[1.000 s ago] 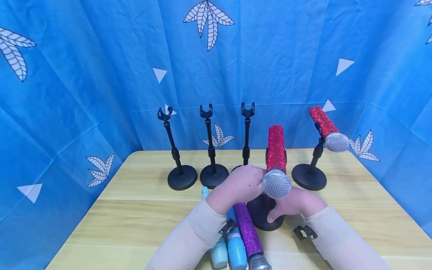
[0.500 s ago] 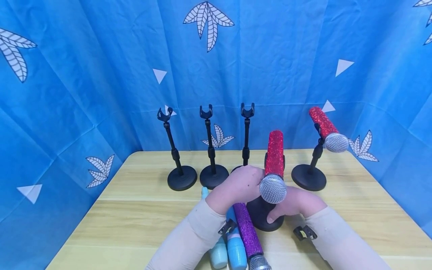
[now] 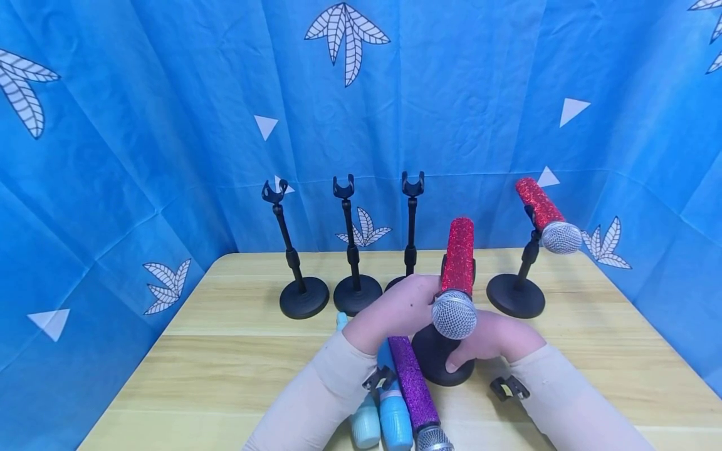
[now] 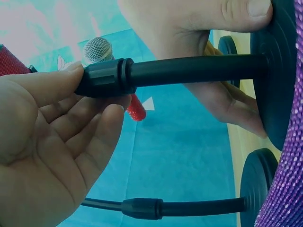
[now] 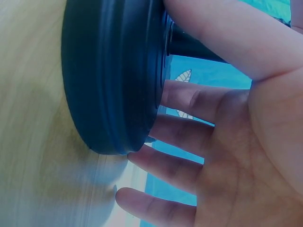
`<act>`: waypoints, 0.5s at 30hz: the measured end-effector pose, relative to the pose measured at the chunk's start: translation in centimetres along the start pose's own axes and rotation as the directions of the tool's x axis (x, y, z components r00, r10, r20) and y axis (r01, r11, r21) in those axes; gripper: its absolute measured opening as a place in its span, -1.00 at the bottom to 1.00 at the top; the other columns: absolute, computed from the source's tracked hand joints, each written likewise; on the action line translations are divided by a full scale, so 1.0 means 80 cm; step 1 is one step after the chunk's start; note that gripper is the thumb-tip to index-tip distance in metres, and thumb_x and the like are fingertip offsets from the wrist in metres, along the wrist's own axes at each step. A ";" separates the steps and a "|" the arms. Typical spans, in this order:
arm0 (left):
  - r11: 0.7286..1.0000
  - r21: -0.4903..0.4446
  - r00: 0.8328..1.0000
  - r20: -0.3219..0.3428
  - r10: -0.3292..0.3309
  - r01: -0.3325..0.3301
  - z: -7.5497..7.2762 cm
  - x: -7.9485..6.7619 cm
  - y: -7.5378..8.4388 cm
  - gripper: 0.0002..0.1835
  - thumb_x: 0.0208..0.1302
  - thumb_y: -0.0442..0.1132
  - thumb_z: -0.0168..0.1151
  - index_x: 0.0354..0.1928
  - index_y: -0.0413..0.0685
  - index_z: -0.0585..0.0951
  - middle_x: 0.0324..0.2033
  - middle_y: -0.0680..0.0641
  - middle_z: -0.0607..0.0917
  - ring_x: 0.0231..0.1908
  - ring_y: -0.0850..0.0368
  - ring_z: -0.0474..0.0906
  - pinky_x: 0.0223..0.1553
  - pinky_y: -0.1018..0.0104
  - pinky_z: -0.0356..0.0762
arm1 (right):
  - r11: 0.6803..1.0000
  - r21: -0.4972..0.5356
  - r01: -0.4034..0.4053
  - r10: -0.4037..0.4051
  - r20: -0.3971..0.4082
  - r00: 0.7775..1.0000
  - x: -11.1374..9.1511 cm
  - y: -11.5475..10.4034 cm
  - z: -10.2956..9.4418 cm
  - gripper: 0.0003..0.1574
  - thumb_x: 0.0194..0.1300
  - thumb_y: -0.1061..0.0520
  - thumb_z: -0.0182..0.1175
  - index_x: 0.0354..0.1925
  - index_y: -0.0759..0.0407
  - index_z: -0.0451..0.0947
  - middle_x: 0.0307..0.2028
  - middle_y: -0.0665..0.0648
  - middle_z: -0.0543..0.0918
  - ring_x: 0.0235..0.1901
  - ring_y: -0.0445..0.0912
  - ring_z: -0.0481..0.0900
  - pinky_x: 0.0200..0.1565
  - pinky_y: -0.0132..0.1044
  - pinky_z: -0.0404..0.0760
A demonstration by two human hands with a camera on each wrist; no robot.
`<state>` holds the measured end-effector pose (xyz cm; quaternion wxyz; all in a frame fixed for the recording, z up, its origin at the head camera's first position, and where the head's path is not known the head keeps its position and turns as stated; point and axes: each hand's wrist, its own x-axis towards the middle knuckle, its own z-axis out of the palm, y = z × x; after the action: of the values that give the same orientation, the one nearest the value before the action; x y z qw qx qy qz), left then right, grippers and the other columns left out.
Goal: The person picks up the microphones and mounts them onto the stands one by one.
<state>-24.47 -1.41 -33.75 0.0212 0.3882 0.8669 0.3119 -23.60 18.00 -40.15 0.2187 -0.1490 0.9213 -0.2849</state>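
Note:
A red glittery microphone [image 3: 459,257] with a silver mesh head rests in the clip of a black microphone stand [image 3: 431,354], its head tilted down toward me. My left hand [image 3: 402,307] pinches the stand's collar [image 4: 106,78] between thumb and fingers, as the left wrist view shows. Low down, my right hand [image 3: 491,338] holds the round base [image 5: 113,80], thumb on top and fingers at its far edge. A purple glittery microphone [image 3: 414,385] lies on the table beside the base. The left hand hides part of the pole in the head view.
Three stands with bare clips, a left one [image 3: 296,263], a middle one [image 3: 353,257] and a right one [image 3: 411,232], line the back. Another red microphone [image 3: 541,203] sits on a stand at right [image 3: 516,294]. Blue [image 3: 396,419] and pale green [image 3: 365,423] bottle-like objects lie in front.
The held stand's red microphone has dipped slightly toward me and a little left. Both hands have stayed nearly in place on the stand.

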 end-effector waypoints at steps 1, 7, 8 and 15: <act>1.000 -0.010 1.000 0.001 0.001 -0.001 0.001 0.000 0.000 -0.77 0.26 -0.12 0.22 -0.04 0.24 0.58 -0.18 0.28 0.62 -0.12 0.48 0.48 -0.07 0.45 0.45 | 1.000 0.003 0.000 0.000 -0.001 1.000 0.000 0.000 0.000 0.25 -0.39 -0.11 0.59 0.24 0.28 0.26 0.16 0.16 0.40 0.13 0.07 0.37 0.11 0.06 0.35; 1.000 0.012 1.000 -0.013 -0.026 0.026 0.004 0.001 0.002 -0.74 0.22 -0.10 0.27 -0.04 0.28 0.58 -0.19 0.30 0.61 -0.13 0.47 0.49 -0.06 0.41 0.46 | 0.999 0.041 -0.025 0.026 -0.008 1.000 -0.002 0.000 0.000 0.27 -0.40 -0.09 0.60 0.26 0.25 0.25 0.19 0.15 0.39 0.17 0.09 0.34 0.12 0.09 0.33; 0.999 0.028 0.999 -0.017 -0.033 0.034 0.004 0.001 0.003 -0.73 0.21 -0.09 0.27 -0.03 0.28 0.57 -0.19 0.30 0.61 -0.13 0.47 0.49 -0.07 0.40 0.47 | 0.998 0.048 -0.034 0.035 -0.012 0.999 -0.002 0.000 0.000 0.28 -0.41 -0.09 0.60 0.26 0.25 0.25 0.19 0.16 0.39 0.17 0.09 0.33 0.12 0.09 0.33; 0.994 0.079 0.996 -0.039 -0.075 0.077 0.008 0.003 0.006 -0.71 0.18 -0.07 0.31 -0.03 0.25 0.57 -0.23 0.28 0.60 -0.22 0.46 0.50 -0.16 0.43 0.49 | 0.998 0.043 -0.042 0.043 -0.012 0.999 -0.005 0.000 0.000 0.26 -0.42 -0.10 0.60 0.22 0.30 0.26 0.14 0.17 0.41 0.12 0.08 0.36 0.11 0.07 0.35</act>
<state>-24.13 -0.67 -33.93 0.0016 0.3497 0.8932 0.2826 -23.25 18.16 -40.04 0.2218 -0.1228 0.9194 -0.3008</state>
